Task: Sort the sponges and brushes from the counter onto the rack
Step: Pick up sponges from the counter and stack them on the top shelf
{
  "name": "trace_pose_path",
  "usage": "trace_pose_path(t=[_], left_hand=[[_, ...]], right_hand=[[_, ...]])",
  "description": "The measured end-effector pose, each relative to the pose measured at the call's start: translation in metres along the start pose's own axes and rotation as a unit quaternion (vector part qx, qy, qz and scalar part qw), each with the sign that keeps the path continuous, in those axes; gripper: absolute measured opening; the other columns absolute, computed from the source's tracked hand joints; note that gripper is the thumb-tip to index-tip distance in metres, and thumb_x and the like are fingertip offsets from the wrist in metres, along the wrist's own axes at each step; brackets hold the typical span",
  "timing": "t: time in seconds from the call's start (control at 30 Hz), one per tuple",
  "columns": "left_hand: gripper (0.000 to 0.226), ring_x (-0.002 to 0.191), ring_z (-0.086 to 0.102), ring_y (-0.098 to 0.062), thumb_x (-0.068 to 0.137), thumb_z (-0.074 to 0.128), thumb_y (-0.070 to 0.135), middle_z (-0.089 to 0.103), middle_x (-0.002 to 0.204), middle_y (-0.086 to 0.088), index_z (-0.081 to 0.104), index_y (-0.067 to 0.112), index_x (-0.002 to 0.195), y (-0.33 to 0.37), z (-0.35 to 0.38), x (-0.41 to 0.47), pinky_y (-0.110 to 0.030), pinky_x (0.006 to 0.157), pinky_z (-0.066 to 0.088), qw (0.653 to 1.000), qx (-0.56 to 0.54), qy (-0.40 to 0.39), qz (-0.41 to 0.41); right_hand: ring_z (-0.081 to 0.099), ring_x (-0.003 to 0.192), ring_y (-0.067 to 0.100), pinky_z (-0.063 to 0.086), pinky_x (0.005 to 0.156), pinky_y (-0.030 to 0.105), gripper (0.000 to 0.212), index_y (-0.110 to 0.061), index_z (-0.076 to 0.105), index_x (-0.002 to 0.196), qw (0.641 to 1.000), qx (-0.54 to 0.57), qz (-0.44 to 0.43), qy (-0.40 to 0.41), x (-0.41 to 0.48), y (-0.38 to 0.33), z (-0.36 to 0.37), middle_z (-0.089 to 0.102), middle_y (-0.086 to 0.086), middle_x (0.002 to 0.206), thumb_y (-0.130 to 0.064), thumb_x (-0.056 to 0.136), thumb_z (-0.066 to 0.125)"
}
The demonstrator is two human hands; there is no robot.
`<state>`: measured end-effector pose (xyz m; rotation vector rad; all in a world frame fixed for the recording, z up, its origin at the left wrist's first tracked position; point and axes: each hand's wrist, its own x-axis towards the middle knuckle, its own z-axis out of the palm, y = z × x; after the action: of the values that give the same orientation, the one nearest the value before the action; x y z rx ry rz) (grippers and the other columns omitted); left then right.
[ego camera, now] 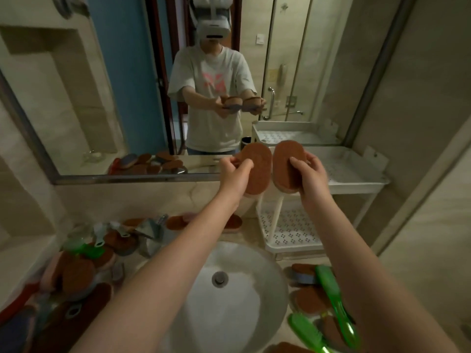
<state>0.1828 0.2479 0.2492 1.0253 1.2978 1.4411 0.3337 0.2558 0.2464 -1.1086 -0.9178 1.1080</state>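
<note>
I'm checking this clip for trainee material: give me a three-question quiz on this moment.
1. True or false: the left hand and right hand each hold a brown oval sponge.
2. The white rack's top shelf is: A) bare where visible B) full of brushes C) holding a towel.
3. What colour are the brushes on the counter right of the sink?

Key: 1 true; 2 A; 3 green.
</note>
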Motion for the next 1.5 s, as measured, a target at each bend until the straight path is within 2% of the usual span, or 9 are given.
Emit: trace_pose_path(t=[0.2,0.37,0.57,0.77,0.9,1.07,1.23,1.33,1.5], left_hand=[[0.054,0.094,0.047,-0.015,0.090,0.055,0.025,0.041,0.113,-0.002,0.027,0.014,0.134,0.009,0.052,0.045,-0.028,0.077,0.039,0.998,0.064,-0.015,0.002],[0.053,0.109,0.053,-0.020,0.085,0.063,0.035,0.049,0.127,-0.007,0.031,0.020,0.125,-0.001,0.084,0.088,-0.032,0.087,0.045,0.992,0.124,-0.036,-0.001],[0.054,0.108,0.054,-0.021,0.084,0.063,0.037,0.053,0.122,-0.004,0.040,0.013,0.126,-0.016,0.120,0.107,-0.029,0.079,0.042,0.955,0.292,-0.031,0.046],[0.043,0.111,0.050,-0.025,0.087,0.057,0.027,0.049,0.125,-0.012,0.045,0.008,0.123,-0.027,0.142,0.111,-0.027,0.080,0.038,0.914,0.397,-0.003,0.085],[0.046,0.115,0.048,-0.030,0.091,0.051,0.027,0.042,0.132,-0.015,0.040,0.005,0.129,-0.029,0.148,0.107,-0.031,0.084,0.040,0.862,0.489,-0.015,0.132],[0.058,0.123,0.043,-0.026,0.089,0.054,0.038,0.041,0.136,-0.011,0.037,0.009,0.136,-0.030,0.137,0.095,-0.031,0.095,0.038,0.833,0.520,-0.047,0.183],[0.053,0.113,0.051,-0.022,0.085,0.057,0.046,0.051,0.126,-0.007,0.056,0.012,0.125,-0.035,0.139,0.090,-0.029,0.092,0.041,0.789,0.567,-0.163,0.169],[0.046,0.117,0.050,-0.024,0.087,0.059,0.038,0.051,0.128,-0.009,0.057,0.012,0.126,-0.038,0.155,0.092,-0.032,0.099,0.041,0.788,0.561,-0.174,0.183],[0.048,0.127,0.043,-0.026,0.090,0.056,0.027,0.041,0.140,-0.009,0.049,0.011,0.134,-0.040,0.186,0.096,-0.034,0.110,0.033,0.799,0.539,-0.194,0.183]], right_hand=[[0.057,0.107,0.027,0.049,0.095,0.041,0.042,-0.017,0.054,0.130,0.991,-0.112,0.035,0.063,0.086,-0.005,-0.040,0.061,0.011,0.123,-0.015,0.089,0.054],[0.058,0.103,0.025,0.049,0.084,0.034,0.045,-0.009,0.050,0.135,0.963,-0.261,0.057,0.021,0.141,-0.001,-0.062,0.059,0.014,0.126,-0.015,0.090,0.056],[0.056,0.112,0.028,0.053,0.088,0.043,0.051,-0.021,0.040,0.136,0.847,-0.531,0.000,0.036,0.162,0.009,-0.078,0.052,0.009,0.130,-0.031,0.089,0.057],[0.055,0.108,0.022,0.049,0.089,0.040,0.031,-0.021,0.064,0.118,0.795,-0.571,-0.196,-0.057,0.133,0.005,-0.095,0.059,0.001,0.122,-0.021,0.091,0.050],[0.057,0.111,0.021,0.049,0.090,0.040,0.029,-0.023,0.068,0.114,0.741,-0.628,-0.208,-0.117,0.121,0.010,-0.099,0.062,-0.001,0.122,-0.027,0.093,0.047],[0.047,0.128,0.018,0.042,0.101,0.039,0.037,-0.027,0.060,0.126,0.739,-0.641,-0.179,-0.104,0.122,0.011,-0.104,0.051,-0.004,0.140,-0.040,0.099,0.039],[0.048,0.126,0.018,0.044,0.098,0.037,0.037,-0.027,0.061,0.124,0.738,-0.643,-0.179,-0.099,0.122,0.010,-0.109,0.053,-0.003,0.137,-0.040,0.098,0.039],[0.051,0.121,0.020,0.044,0.093,0.036,0.036,-0.024,0.064,0.120,0.731,-0.654,-0.176,-0.090,0.126,0.004,-0.118,0.057,-0.002,0.131,-0.039,0.098,0.038],[0.043,0.132,0.021,0.040,0.102,0.036,0.039,-0.027,0.057,0.129,0.748,-0.647,-0.122,-0.088,0.146,-0.004,-0.150,0.046,-0.002,0.145,-0.040,0.099,0.037]])
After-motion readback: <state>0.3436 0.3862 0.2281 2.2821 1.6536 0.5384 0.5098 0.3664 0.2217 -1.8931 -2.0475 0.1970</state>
